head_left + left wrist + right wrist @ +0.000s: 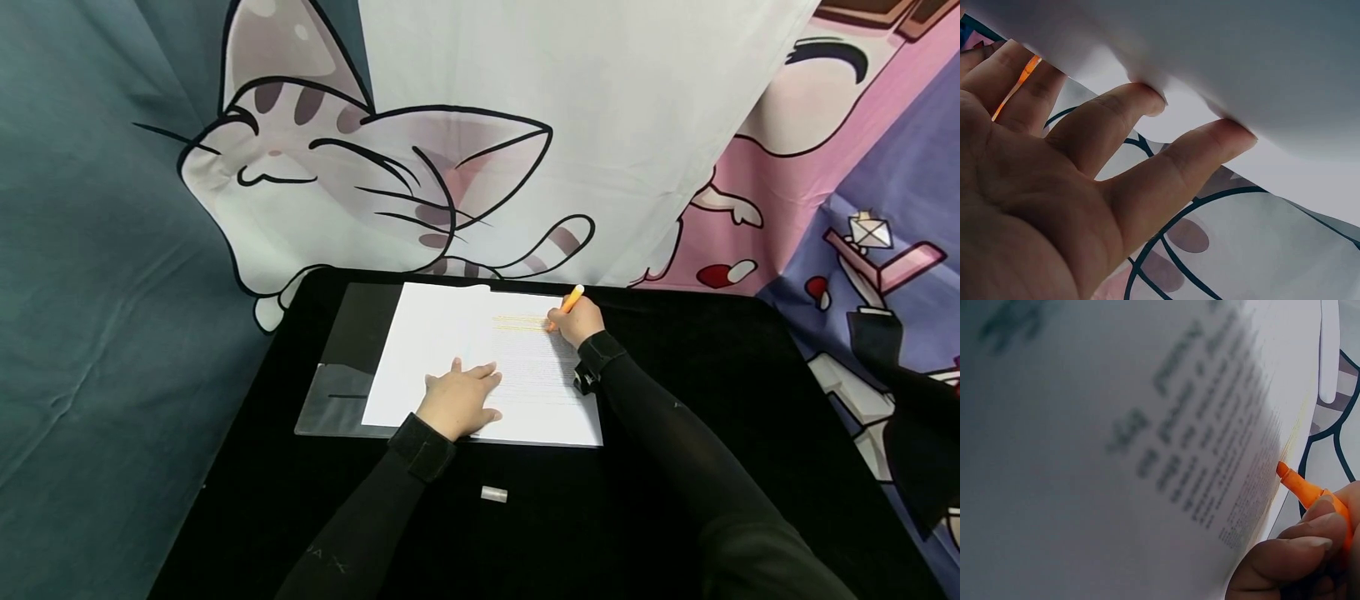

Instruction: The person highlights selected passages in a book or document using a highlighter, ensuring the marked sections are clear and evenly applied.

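An orange highlighter (573,298) with a pale end is gripped in my right hand (576,321) at the upper right of a printed page (536,375). In the right wrist view the highlighter's chisel tip (1282,469) meets the page at the lines of text. Yellow-orange strokes (517,322) run across the top lines, left of that hand. My left hand (456,402) rests with fingers spread on the lower middle of the sheets, where the blank left page (420,350) meets the printed one. The left wrist view shows its fingertips (1241,134) against the paper.
Under the sheets, a dark and clear plastic folder (333,400) sticks out on the left. A small whitish cylinder (494,494) lies on the black-covered table (675,500), nearer the person. A cartoon-printed curtain (622,125) hangs behind the table's far edge.
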`<state>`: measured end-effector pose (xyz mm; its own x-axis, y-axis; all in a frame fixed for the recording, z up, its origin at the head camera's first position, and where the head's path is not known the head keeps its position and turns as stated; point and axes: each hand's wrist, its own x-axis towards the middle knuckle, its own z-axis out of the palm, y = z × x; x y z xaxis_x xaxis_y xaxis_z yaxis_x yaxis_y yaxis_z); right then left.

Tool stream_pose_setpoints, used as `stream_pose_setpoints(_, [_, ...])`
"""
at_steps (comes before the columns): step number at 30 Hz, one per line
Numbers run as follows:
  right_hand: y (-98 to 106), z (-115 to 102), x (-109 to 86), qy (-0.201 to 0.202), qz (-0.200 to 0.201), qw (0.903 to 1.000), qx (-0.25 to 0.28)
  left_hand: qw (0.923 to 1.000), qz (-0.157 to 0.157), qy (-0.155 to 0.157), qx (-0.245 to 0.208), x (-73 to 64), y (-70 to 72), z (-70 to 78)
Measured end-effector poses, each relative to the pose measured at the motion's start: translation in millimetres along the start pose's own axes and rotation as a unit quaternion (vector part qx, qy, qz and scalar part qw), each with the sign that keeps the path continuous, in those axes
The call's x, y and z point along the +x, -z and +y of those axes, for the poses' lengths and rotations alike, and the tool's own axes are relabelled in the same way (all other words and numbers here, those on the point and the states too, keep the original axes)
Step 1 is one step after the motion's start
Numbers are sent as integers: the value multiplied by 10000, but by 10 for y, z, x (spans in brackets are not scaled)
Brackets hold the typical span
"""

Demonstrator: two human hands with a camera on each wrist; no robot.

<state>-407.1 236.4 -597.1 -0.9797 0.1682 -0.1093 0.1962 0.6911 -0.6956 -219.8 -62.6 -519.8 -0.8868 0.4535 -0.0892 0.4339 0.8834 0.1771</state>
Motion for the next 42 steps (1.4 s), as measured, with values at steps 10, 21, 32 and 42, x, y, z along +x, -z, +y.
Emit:
stream_pose_setpoints(10, [32, 7, -51, 75, 114, 9999, 68, 10000, -43, 38, -42, -7, 18, 9])
stream_pose_setpoints(21, [236, -463, -507, -216, 96, 9996, 139, 9999, 76, -48, 49, 117, -191, -82])
stream_pose_setpoints(32, [383, -686, -776, -284, -4, 9995, 106, 9998, 144, -47, -90, 138, -240, -97])
stream_pose_setpoints(42, [408, -634, -752, -319, 42, 9994, 140, 9998, 168, -90, 41, 133, -221, -101])
